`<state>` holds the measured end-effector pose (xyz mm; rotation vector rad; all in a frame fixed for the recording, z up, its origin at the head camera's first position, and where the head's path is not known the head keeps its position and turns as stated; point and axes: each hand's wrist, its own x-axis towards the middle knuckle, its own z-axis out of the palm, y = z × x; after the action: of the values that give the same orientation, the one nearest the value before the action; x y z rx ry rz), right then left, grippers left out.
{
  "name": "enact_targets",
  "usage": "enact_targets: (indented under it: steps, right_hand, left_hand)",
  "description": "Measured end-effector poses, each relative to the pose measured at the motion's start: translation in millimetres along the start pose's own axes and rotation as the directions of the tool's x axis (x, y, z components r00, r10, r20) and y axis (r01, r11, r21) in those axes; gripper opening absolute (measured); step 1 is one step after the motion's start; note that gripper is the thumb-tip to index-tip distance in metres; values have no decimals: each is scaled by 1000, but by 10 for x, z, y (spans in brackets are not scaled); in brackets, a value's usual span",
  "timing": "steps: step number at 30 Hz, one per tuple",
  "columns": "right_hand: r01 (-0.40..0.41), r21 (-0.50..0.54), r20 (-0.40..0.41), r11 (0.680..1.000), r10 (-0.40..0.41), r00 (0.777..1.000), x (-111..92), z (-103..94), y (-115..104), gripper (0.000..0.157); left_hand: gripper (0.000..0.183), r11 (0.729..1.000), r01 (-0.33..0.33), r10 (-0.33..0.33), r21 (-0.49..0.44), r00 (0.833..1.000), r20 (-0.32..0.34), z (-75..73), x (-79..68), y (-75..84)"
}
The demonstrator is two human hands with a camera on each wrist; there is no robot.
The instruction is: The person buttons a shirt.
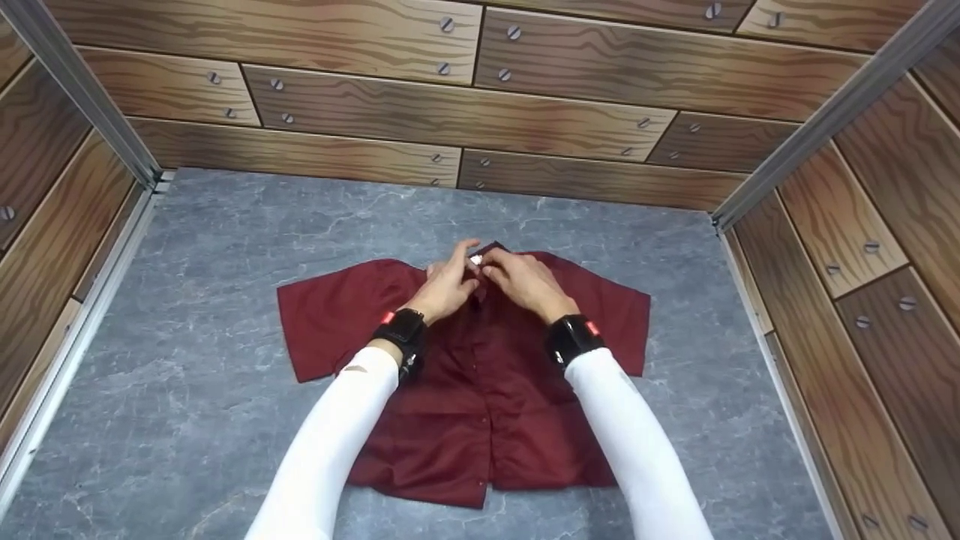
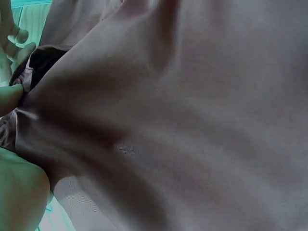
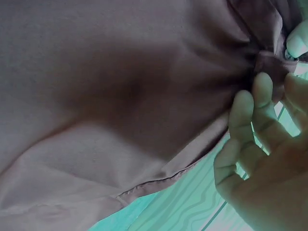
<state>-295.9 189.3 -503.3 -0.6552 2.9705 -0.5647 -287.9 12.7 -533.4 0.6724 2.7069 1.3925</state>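
Observation:
A dark red short-sleeved button-up shirt (image 1: pixel 439 442) lies spread with its front up and its collar (image 1: pixel 493 246) away from me. At the neck my left hand (image 1: pixel 448 291) pinches the cloth by the collar, its thumb (image 2: pixel 8 98) pressed on the fabric in the left wrist view. Close beside it, my right hand (image 1: pixel 531 283) grips the other side of the collar with bent fingers (image 3: pixel 243 108). A small white patch (image 1: pixel 476 259) shows between the hands. Fingers and cloth hide the top button, if there is one. Lower down, the front edges run side by side with small buttons.
The shirt lies on a grey marbled surface (image 1: pixel 202 300). Wood-patterned panels (image 1: pixel 360 97) enclose it at the back and both sides, with metal rails (image 1: pixel 817 142) at the corners. Black straps (image 1: pixel 574 339) with cameras sit on both wrists over white sleeves.

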Motion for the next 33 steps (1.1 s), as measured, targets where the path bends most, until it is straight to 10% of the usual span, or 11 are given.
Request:
enact_targets:
  steps: [8, 15, 22, 33]
  right_hand:
    - [-93, -44, -38, 995, 91, 995, -66, 13, 26, 17]
    - [-102, -23, 1, 994, 102, 995, -114, -44, 33, 17]
    - [-142, 18, 11, 990, 141, 990, -124, -55, 108, 17]
    - [-224, -49, -79, 973, 220, 972, -57, 46, 204, 29]
  left_hand:
    - [48, 1000, 12, -13, 12, 1000, 27, -5, -26, 0]
    - [57, 971, 188, -209, 145, 967, 145, -198, 50, 7]
    - [27, 932, 13, -86, 363, 979, 186, -327, 81, -49]
    - [17, 880, 65, 4, 470, 990, -144, -320, 88, -158]
